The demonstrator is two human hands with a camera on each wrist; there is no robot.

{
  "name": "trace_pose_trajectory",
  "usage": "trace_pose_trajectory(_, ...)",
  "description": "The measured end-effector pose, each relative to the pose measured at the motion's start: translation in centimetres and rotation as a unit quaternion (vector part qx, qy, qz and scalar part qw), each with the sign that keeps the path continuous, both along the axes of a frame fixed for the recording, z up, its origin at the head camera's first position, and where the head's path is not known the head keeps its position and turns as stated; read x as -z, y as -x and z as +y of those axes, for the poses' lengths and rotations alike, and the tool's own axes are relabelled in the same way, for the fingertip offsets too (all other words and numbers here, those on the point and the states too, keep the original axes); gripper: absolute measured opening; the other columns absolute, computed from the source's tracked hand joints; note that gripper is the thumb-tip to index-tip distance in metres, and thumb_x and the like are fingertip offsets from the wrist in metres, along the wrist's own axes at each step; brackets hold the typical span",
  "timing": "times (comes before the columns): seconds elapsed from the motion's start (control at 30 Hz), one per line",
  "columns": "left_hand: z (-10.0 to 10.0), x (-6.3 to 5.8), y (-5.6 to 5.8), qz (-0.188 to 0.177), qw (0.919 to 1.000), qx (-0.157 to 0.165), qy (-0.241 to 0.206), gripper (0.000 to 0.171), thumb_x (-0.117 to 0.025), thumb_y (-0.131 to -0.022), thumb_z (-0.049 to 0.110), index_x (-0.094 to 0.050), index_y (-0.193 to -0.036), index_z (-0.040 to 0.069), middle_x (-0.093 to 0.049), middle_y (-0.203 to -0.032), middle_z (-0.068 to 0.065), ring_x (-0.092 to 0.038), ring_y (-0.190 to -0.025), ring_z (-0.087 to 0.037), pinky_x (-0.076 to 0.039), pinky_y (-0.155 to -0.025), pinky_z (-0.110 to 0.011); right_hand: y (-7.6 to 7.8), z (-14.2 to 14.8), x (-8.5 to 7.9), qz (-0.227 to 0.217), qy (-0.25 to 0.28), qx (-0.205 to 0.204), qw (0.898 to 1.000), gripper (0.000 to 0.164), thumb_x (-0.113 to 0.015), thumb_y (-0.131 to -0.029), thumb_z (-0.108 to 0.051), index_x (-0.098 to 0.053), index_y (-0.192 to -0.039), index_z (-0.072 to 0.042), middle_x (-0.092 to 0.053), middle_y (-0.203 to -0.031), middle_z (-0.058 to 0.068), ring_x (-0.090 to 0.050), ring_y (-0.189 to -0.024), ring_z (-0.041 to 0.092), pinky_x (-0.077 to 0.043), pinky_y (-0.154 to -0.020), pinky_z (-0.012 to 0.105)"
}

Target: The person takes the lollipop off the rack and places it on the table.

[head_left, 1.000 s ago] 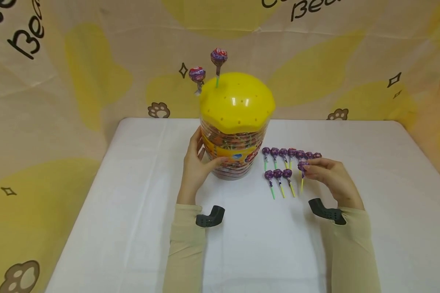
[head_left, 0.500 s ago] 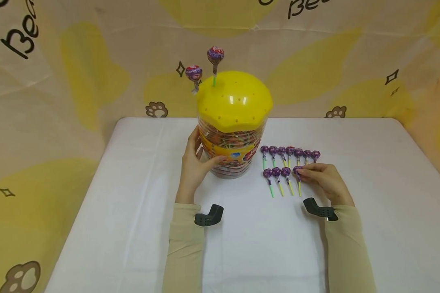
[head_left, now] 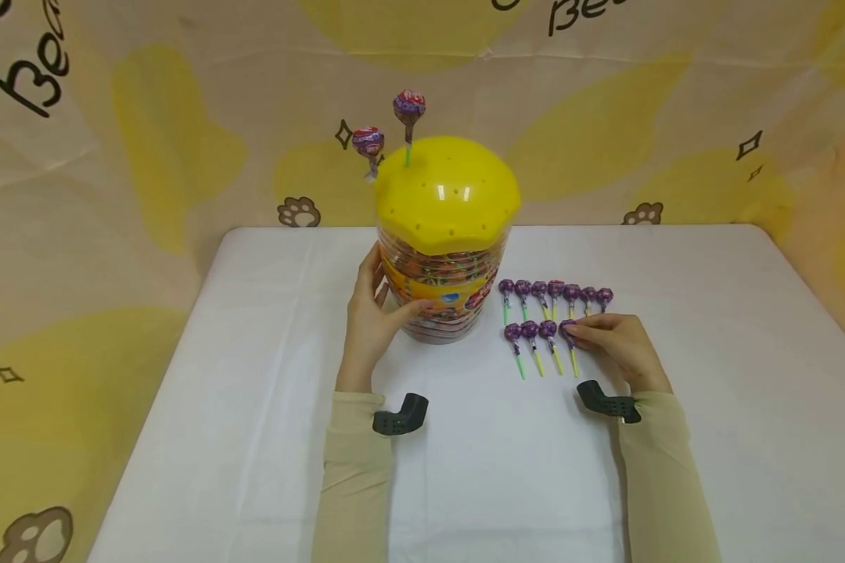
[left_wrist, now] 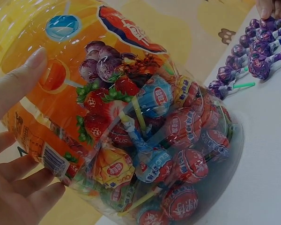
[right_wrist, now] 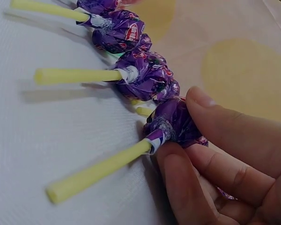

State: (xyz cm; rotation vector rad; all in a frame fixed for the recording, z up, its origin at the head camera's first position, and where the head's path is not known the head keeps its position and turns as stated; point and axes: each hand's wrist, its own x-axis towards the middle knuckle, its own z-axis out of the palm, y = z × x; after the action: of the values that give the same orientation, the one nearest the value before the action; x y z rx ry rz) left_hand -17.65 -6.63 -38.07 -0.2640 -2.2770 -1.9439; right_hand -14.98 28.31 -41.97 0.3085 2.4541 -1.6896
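Note:
A clear plastic candy jar with a yellow domed lid stands at the table's middle, full of wrapped lollipops. My left hand holds its left side, thumb across the front label and fingers around the back. Between thumb and fingers, my right hand pinches the head of a purple-wrapped lollipop, its yellow stick pointing toward me. This lollipop is at the right end of a front row of purple lollipops. Behind lies a longer row of purple lollipops. One upright lollipop is stuck in the lid.
A second lollipop sticks out at the lid's left edge. Small holes dot the lid. White cloth covers the table, and a yellow patterned curtain hangs close behind it.
My right hand has moved slightly left and toward me, bringing the lollipop down into line with the front row. My left hand keeps its hold on the jar.

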Motion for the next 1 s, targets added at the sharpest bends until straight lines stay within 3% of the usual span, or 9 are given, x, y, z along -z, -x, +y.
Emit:
trace_pose_trajectory(0.5,0.0,-0.1,-0.1,-0.004,1.0000,0.001,0.000,0.095,-0.080,-0.076,0.015,-0.021,-0.150,0.014,-0.024,-0.153,-0.003,-0.027,-0.138,-0.024,-0.029,-0.112,-0.034,-0.2,-0.1,-0.3,0.007,-0.077,-0.008,0.997,0.048,-0.075,-0.082,-0.027,-0.065,-0.106,0.013,-0.068,-0.082,-0.005,-0.062,-0.072,0.001,-0.050,-0.069,0.013)
trace_pose_trajectory(0.73,0.0,0.0,-0.1,-0.002,1.0000,-0.001,0.000,0.096,-0.081,-0.075,0.015,-0.021,-0.150,0.014,-0.025,-0.153,-0.003,-0.028,-0.137,-0.024,-0.029,-0.112,-0.034,-0.5,0.0,-1.3,0.008,-0.128,-0.006,0.992,0.052,-0.075,-0.081,-0.037,-0.067,-0.107,0.007,-0.069,-0.091,0.001,-0.053,-0.085,0.009,-0.040,-0.077,0.024)
trace_pose_trajectory(0.83,0.0,-0.1,-0.2,-0.002,1.0000,0.000,0.000,0.096,-0.081,-0.075,0.016,-0.021,-0.150,0.015,-0.024,-0.153,-0.003,-0.028,-0.137,-0.024,-0.029,-0.112,-0.035,-0.7,0.0,-1.7,0.019,-0.122,0.000,0.992,0.048,-0.074,-0.083,-0.031,-0.066,-0.107,0.009,-0.068,-0.090,-0.001,-0.054,-0.084,0.005,-0.044,-0.076,0.020)
trace_pose_trajectory(1.0,0.0,-0.1,-0.2,-0.002,1.0000,-0.001,0.003,0.094,-0.080,-0.076,0.017,-0.021,-0.150,0.015,-0.024,-0.153,-0.003,-0.028,-0.137,-0.025,-0.030,-0.112,-0.035,-0.7,-0.4,-2.4,0.051,-0.060,0.009,0.997,0.044,-0.070,-0.087,-0.019,-0.060,-0.111,0.016,-0.066,-0.081,-0.011,-0.062,-0.076,0.000,-0.051,-0.070,0.012)
